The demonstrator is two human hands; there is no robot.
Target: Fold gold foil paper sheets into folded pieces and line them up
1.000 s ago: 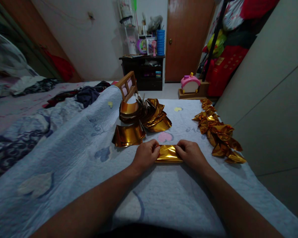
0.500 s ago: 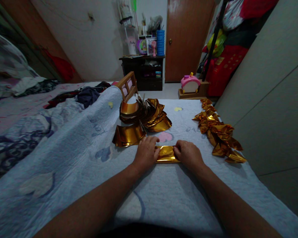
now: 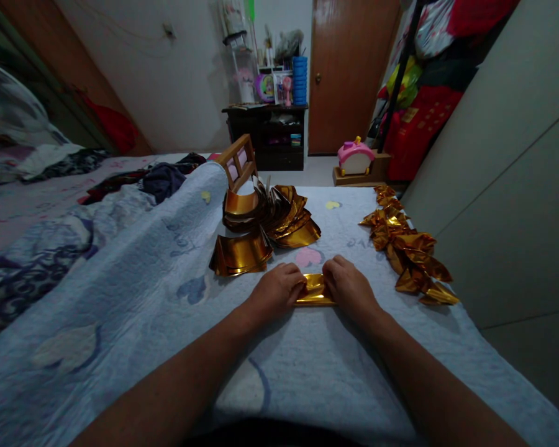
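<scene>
- Left hand [image 3: 279,287] and right hand [image 3: 347,285] lay pressed on a small folded gold foil sheet [image 3: 313,290], flat on the pale blue bedspread [image 3: 135,298].
- Left grip: fingers curled down over the sheet's left end, pinning it. Right grip: likewise curled over the right end. Only a narrow gold strip showed between the two.
- Just beyond the left grip: a stack of curled gold sheets [image 3: 240,254]; farther beyond, a fanned heap of gold sheets [image 3: 279,212] against a small wooden frame [image 3: 238,162].
- Off to the right of the right grip: a row of finished gold folded pieces [image 3: 407,253], well apart from the hands.
- Judged best handled by keeping both ends level, edges matched, and pressing firmly along the crease, since foil on soft bedding probably slips and springs back.
- Hidden: fingertips, both ends of the sheet, and the fold line itself. Dim light; fold shape hard to make out. Forearms cut off at the bottom edge.
</scene>
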